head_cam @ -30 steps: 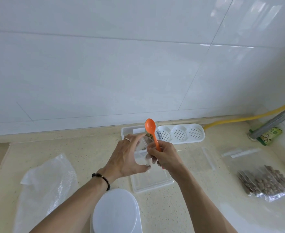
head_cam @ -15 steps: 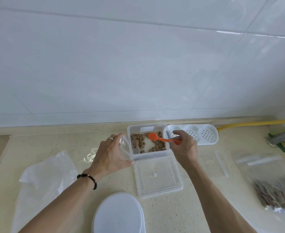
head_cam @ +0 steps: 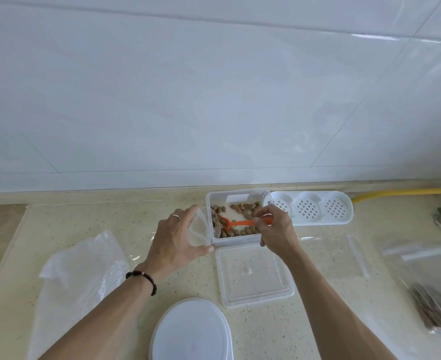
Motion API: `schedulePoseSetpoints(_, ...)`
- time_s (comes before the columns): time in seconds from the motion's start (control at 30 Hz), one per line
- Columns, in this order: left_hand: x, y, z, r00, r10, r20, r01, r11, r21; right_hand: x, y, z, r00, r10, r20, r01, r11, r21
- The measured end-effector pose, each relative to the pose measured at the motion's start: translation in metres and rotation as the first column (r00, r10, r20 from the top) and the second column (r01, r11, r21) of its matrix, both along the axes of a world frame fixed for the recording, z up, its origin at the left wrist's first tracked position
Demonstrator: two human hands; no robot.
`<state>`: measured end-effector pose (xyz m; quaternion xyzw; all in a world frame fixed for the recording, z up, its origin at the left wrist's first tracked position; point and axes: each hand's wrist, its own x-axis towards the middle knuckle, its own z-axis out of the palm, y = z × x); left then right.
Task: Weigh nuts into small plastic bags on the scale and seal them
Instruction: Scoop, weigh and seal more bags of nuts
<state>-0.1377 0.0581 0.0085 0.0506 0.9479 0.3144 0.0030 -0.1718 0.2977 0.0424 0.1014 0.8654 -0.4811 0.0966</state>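
Speckled beige counter (head_cam: pixel 66 219) under glossy white tiles.
Our right hand (head_cam: pixel 276 229) pinches an orange plastic spoon (head_cam: pixel 240 222) in the square clear tub (head_cam: pixel 236 194) of brown nuts (head_cam: pixel 245 206); our left hand (head_cam: pixel 173 239) holds a small clear bag (head_cam: pixel 198 229) open beside it.

Bare counter (head_cam: pixel 326 258) lies between lid (head_cam: pixel 254 275) and bagged nuts (head_cam: pixel 432 305), right.

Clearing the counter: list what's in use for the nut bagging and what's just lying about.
In use: orange spoon, nut container, small bag in left hand, right hand.
Lying about: container lid, perforated white tray, yellow hose.
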Motion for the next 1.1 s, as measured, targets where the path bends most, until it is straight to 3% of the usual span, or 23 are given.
schedulePoseSetpoints(0.27,-0.008,-0.002,0.009,0.997,0.02,-0.081,-0.031,0.991,-0.127,0.007,0.006,-0.003,0.962,-0.239,0.131,0.261,0.946,-0.192)
schedulePoseSetpoints(0.4,-0.019,-0.001,0.02,1.0,0.016,-0.015,-0.02,0.964,-0.265,0.012,0.014,0.0,0.94,-0.308,0.144,0.335,0.913,-0.232)
schedulePoseSetpoints(0.7,-0.038,0.022,0.032,0.998,-0.03,0.05,0.045,0.945,-0.325,0.012,0.03,0.045,0.938,-0.347,-0.01,0.33,0.901,-0.282)
schedulePoseSetpoints(0.8,-0.04,0.031,0.031,0.998,-0.033,0.056,0.045,0.974,-0.222,0.013,0.02,0.06,0.966,-0.241,-0.089,0.218,0.952,-0.214)
schedulePoseSetpoints(0.9,-0.039,0.038,0.033,0.997,-0.041,0.061,0.045,0.997,-0.068,0.019,0.003,0.071,0.976,0.013,-0.218,-0.035,0.994,-0.1)
schedulePoseSetpoints(0.97,-0.038,0.041,0.034,0.999,-0.034,0.042,0.034,0.999,0.005,0.022,-0.002,0.073,0.936,0.164,-0.313,-0.154,0.987,0.056)
schedulePoseSetpoints(1.1,-0.037,0.037,0.03,0.999,0.001,0.048,-0.003,0.999,0.05,0.024,0.003,0.075,0.859,0.306,-0.411,-0.205,0.94,0.271)
